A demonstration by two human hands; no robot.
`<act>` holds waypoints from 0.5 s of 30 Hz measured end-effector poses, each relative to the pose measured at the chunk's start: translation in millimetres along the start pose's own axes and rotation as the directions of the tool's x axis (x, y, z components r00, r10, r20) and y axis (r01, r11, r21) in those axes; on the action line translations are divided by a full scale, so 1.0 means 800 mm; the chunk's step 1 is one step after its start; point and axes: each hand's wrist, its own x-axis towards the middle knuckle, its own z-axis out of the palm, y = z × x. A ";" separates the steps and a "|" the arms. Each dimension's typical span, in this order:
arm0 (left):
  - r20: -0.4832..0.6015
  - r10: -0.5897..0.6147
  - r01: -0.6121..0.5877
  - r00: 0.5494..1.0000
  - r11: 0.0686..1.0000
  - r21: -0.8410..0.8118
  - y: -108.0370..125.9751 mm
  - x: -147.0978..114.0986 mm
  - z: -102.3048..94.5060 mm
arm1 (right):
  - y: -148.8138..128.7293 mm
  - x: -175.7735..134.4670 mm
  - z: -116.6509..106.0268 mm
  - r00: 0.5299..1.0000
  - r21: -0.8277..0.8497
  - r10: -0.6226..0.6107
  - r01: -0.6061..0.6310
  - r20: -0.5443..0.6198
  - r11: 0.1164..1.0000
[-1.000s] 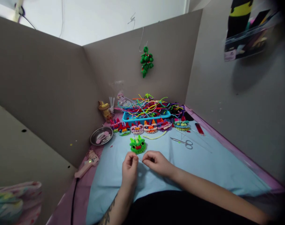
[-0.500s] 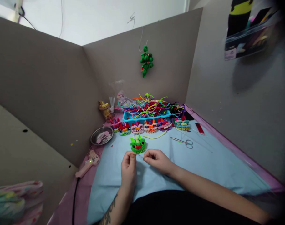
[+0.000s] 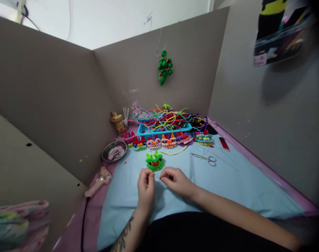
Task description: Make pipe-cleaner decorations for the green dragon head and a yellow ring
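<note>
Between my two hands runs a short, thin, pale strand (image 3: 157, 176) that looks like twisted wire or a string of tiny beads. My left hand (image 3: 146, 183) pinches one end of it with thumb and fingers closed. The other end is pinched in my right hand (image 3: 175, 178), close by on the right. Just beyond my fingertips sits a green pipe-cleaner animal head (image 3: 154, 161) with black eyes and a red nose, resting on the light blue cloth (image 3: 214, 189). Whether the strand touches the head cannot be made out.
Behind the green head stands a row of colourful pipe-cleaner heads (image 3: 169, 141) before a blue basket (image 3: 164, 133) heaped with pipe cleaners. Scissors (image 3: 208, 159) lie right, beside a yellow strip (image 3: 175, 151). At left are a metal dish (image 3: 114, 151) and a pink glue gun (image 3: 98, 183) with a black cord.
My left hand has shifted slightly right, nearer my right hand, so the gap between them is smaller. Both hands keep their pinch on the strand. The view has tilted a little.
</note>
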 end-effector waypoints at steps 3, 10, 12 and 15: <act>-0.060 -0.032 0.031 0.998 0.999 -0.033 -0.004 0.001 -0.003 | -0.001 -0.001 -0.001 0.998 -0.053 -0.063 0.063 -0.010 0.997; -0.130 -0.148 0.141 0.980 0.988 -0.068 -0.007 0.004 -0.006 | 0.013 0.003 -0.002 0.984 0.185 0.177 -0.171 -0.013 0.968; -0.133 -0.161 0.150 0.978 0.984 -0.092 -0.006 0.003 -0.005 | 0.015 0.004 -0.002 0.978 0.247 0.208 -0.199 -0.009 0.948; -0.095 -0.208 0.194 0.974 0.972 -0.135 -0.006 0.003 -0.014 | 0.016 0.004 -0.002 0.974 0.284 0.225 -0.215 -0.003 0.934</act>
